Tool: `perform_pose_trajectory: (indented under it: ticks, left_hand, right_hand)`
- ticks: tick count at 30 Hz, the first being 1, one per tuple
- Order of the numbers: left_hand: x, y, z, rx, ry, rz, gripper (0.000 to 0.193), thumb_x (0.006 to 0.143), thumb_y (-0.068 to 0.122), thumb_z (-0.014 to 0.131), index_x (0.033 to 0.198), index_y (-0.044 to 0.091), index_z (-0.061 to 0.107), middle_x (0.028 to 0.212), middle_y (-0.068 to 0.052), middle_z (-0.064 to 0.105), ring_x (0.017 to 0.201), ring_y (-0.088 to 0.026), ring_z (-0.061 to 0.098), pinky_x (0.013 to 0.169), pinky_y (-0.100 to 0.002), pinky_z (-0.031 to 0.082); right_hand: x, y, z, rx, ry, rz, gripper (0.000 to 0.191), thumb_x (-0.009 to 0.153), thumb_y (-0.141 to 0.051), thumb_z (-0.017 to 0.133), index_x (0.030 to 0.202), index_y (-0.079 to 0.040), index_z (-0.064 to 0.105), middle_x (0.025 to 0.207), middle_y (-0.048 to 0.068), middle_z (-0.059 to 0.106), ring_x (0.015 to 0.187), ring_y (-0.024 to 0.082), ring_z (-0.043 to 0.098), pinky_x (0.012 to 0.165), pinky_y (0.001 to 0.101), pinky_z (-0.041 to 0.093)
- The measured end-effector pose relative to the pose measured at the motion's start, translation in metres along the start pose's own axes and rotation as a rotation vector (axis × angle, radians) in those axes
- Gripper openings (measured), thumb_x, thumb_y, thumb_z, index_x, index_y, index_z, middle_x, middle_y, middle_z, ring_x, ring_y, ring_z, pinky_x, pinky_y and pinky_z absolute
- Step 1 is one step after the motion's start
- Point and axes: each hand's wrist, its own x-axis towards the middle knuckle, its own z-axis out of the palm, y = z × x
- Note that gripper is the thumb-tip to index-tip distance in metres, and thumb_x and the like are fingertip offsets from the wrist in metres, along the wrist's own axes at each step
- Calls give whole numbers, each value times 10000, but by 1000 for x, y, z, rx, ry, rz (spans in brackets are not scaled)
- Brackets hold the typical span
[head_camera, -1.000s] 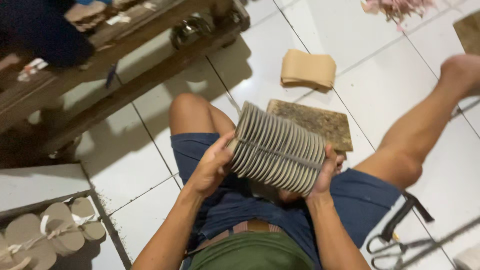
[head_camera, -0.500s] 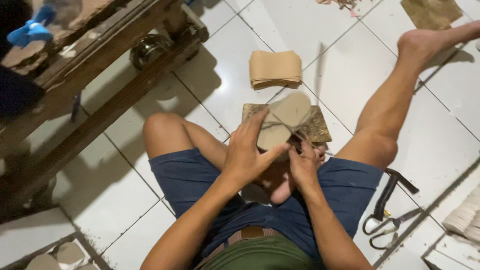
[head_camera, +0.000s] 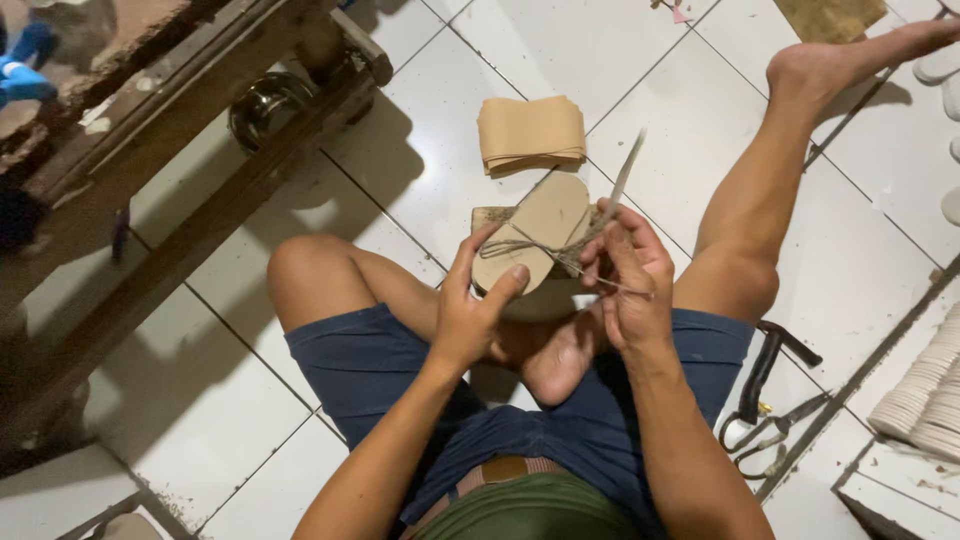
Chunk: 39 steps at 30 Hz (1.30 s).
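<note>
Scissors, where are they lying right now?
In the head view, the scissors lie on the white tiled floor at lower right, just beyond the person's right thigh, between it and the stacked white soles near the frame's right edge.

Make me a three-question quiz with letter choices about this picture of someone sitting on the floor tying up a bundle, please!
1. Where is the folded tan stack?
A. on the white tile floor beyond the bundle
B. on the wooden bench
C. in the person's lap

2. What colour are the shorts?
A. red
B. dark blue
C. white

3. What is the left hand doing?
A. resting flat on the floor
B. gripping the scissors
C. holding the tied bundle

Answers:
1 A, it lies on a tile past the bundle.
2 B, the cloth over both thighs is dark blue.
3 C, its thumb presses the bundle's top while the right hand pinches the twine.
</note>
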Motion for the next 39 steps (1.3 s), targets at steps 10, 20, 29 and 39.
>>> perform_pose_trajectory:
  ticks: [10, 20, 29, 39]
  left_hand:
    - [2, -3, 1, 13, 74, 54, 566, 923, 245, 748, 1401, 9, 560, 1228, -138, 711, 1126, -182, 666, 999, -315, 530]
    - [3, -4, 2, 23, 82, 79, 554, 925, 236, 745, 1394, 4, 563, 1222, -137, 709, 1125, -177, 663, 993, -313, 530]
    - [3, -1, 3, 42, 99, 62, 530, 914, 230, 744, 1369, 11, 585, 1203, -130, 716, 1103, -174, 669, 967, -306, 541]
    - [4, -2, 9, 74, 163, 93, 469, 913, 245, 733, 1306, 10, 630, 1137, -126, 743, 1052, -186, 696, 948, -315, 556]
  right_hand:
    - [-20, -17, 16, -219, -11, 21, 337, 1023, -246, 598, 1160, 43, 704, 849, 86, 733, 707, 133, 681, 654, 250, 571]
    - [-38, -28, 16, -610, -119, 271, 197, 931, -125, 707, 973, 62, 752, 646, 45, 659, 518, 88, 556, 474, 221, 433]
    - [-34, -5, 14, -494, -115, 349, 279, 988, -181, 669, 828, 47, 683, 539, 34, 548, 440, 92, 457, 411, 240, 321]
    - [-53, -88, 39, -376, -305, -652, 311, 752, 20, 673, 661, -38, 381, 590, 58, 411, 428, 128, 359, 387, 242, 329]
